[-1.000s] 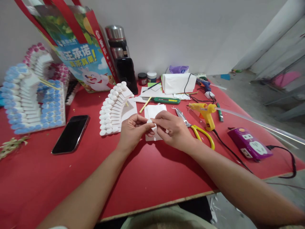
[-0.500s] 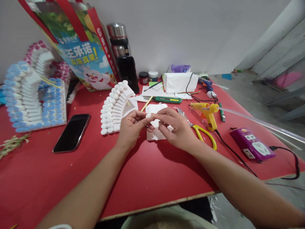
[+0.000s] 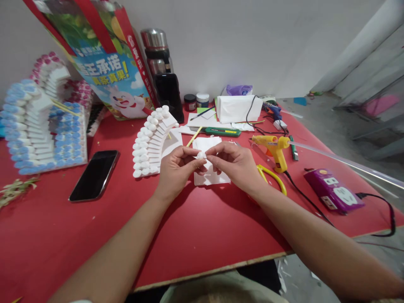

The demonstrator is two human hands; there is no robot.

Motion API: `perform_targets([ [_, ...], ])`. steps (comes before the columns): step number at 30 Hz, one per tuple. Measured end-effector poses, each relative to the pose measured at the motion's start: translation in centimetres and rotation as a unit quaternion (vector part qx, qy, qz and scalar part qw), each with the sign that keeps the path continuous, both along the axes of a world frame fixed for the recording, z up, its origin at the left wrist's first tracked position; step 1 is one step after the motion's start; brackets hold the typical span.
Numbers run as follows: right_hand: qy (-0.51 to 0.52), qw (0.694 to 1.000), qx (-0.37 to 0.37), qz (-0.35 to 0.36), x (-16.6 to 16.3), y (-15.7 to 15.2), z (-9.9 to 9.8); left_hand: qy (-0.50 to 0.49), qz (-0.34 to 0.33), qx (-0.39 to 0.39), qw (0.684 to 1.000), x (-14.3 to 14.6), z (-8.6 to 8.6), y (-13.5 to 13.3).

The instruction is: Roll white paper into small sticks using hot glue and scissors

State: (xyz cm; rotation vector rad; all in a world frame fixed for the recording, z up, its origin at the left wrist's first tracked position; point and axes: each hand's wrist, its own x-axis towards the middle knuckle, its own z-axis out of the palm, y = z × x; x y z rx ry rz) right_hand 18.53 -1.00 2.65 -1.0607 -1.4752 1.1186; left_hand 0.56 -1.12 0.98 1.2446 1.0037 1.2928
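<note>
Between the fingertips of both hands is a small white puffy piece (image 3: 201, 155), perhaps cotton. My left hand (image 3: 176, 170) pinches it from the left, thumb and forefinger closed. From the right, my right hand (image 3: 235, 164) pinches at its edge with thumb and forefinger. Beneath the hands lie white paper pieces (image 3: 211, 179) on the red table (image 3: 202, 227). A curved white model (image 3: 154, 145) edged with rounded white tips stands just left of my left hand. Yellow-handled scissors (image 3: 279, 183) lie partly hidden behind my right wrist.
A yellow glue gun (image 3: 274, 149) and a purple power strip (image 3: 334, 191) sit at the right. Leftward are a phone (image 3: 94, 174) and a blue-and-white model (image 3: 28, 130). A green cutter (image 3: 222, 132), a thermos (image 3: 156, 50) and a printed bag (image 3: 110, 75) are farther back.
My right fingers have drawn together into a tighter pinch, and the hand has shifted slightly right. The white piece has moved a little right and shows more clearly.
</note>
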Motion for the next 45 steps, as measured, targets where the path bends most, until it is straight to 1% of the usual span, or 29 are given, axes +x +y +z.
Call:
perform_targets([
  [7, -0.016, 1.0, 0.001, 0.021, 0.12, -0.02, -0.3, 0.029, 0.013, 0.009, 0.999, 0.0, -0.08, -0.17],
  [9, -0.044, 0.998, 0.027, 0.019, 0.21, 0.02, -0.48, 0.037, 0.005, 0.011, 0.999, -0.04, -0.18, -0.19],
  [13, -0.093, 0.991, 0.101, 0.002, 0.37, 0.07, -0.77, 0.036, -0.017, -0.003, 0.999, -0.11, -0.13, -0.21],
  [17, -0.093, 0.989, 0.112, 0.009, 0.5, 0.12, -0.83, 0.004, -0.038, -0.021, 0.999, -0.11, -0.02, -0.12],
  [20, -0.081, 0.992, 0.095, 0.011, 0.5, 0.23, -0.81, -0.032, -0.061, -0.065, 0.995, -0.05, -0.3, 0.04],
  [24, -0.075, 0.996, 0.05, 0.013, 0.37, 0.34, -0.81, -0.091, -0.078, -0.11, 0.987, 0.09, -0.82, 0.32],
  [32, -0.056, 0.998, 0.021, -0.002, 0.25, 0.36, -0.72, -0.122, -0.095, -0.15, 0.976, 0.33, -0.65, 0.31],
  [41, 0.013, 0.998, -0.068, 0.006, 0.15, 0.42, 0.11, -0.141, -0.119, -0.184, 0.965, 0.19, -0.65, 0.27],
  [45, 0.035, 0.995, -0.087, 0.016, 0.21, 0.41, 0.08, -0.156, -0.127, -0.191, 0.961, 0.25, -0.71, 0.32],
])
